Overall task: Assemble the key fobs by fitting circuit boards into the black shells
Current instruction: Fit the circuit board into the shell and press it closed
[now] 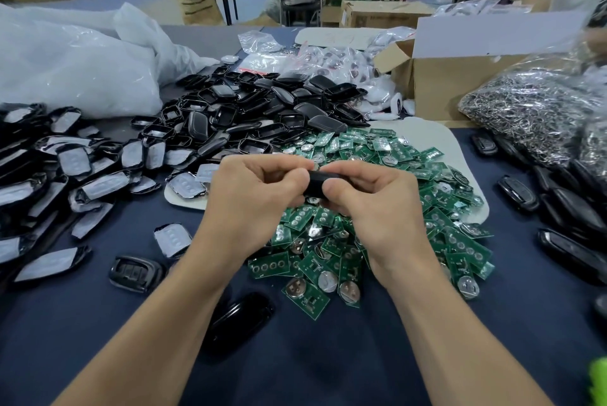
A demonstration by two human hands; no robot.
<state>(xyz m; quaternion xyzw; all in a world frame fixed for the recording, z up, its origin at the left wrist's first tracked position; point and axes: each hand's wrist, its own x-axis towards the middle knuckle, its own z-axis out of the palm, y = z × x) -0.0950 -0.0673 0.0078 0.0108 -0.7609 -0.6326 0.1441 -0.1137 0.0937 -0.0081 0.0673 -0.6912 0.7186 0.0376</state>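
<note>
Together, left hand [253,195], right hand [371,198], gripping black shell [316,183]

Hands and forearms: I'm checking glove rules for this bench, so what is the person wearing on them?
No gloves: the left hand and right hand are both bare. No ring, watch or wristband shows on either. The left forearm and right forearm are uncovered right to the bottom edge of the picture, so no sleeve is in view.
</note>
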